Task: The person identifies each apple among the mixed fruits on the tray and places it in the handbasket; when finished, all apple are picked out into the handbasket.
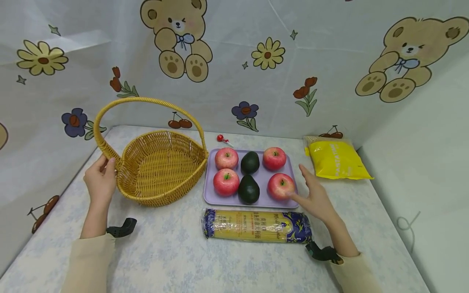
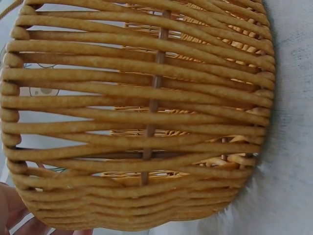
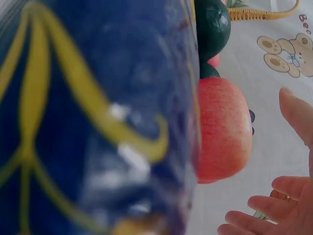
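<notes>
My left hand (image 1: pixel 101 179) grips the lower left end of the handle of a yellow wicker basket (image 1: pixel 161 197), which stands at the left with nothing inside. In the left wrist view the woven side of the basket (image 2: pixel 146 117) fills most of the picture. My right hand (image 1: pixel 316 198), fingers spread, is beside the nearest right apple (image 1: pixel 281 186); in the right wrist view a gap shows between the hand (image 3: pixel 288 196) and that apple (image 3: pixel 222 129). Several red apples and two dark green avocados (image 1: pixel 248 189) lie on a lilac tray (image 1: pixel 231 202).
A long pack of spaghetti (image 1: pixel 256 226) lies in front of the tray. Behind it is a red lollipop (image 1: pixel 220 138). A yellow pasta bag (image 1: pixel 337 159) sits at the back right. A bear-printed cloth (image 1: pixel 227 61) hangs behind the table.
</notes>
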Demonstrator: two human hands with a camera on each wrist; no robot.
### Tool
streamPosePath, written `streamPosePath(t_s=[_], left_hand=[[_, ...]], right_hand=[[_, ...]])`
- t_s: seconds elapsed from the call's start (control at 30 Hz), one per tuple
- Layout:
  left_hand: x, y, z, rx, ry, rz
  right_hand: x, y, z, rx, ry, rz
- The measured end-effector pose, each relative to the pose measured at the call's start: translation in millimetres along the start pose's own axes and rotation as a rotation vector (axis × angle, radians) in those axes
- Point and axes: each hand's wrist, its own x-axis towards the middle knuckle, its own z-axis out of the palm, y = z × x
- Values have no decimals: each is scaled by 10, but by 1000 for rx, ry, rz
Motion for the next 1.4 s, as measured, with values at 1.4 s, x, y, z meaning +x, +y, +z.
streamPosePath(t_s=[1.4], left_hand=[[-21,4,35,-5,22,5]], right_hand=[[14,32,255,186,-89,111]])
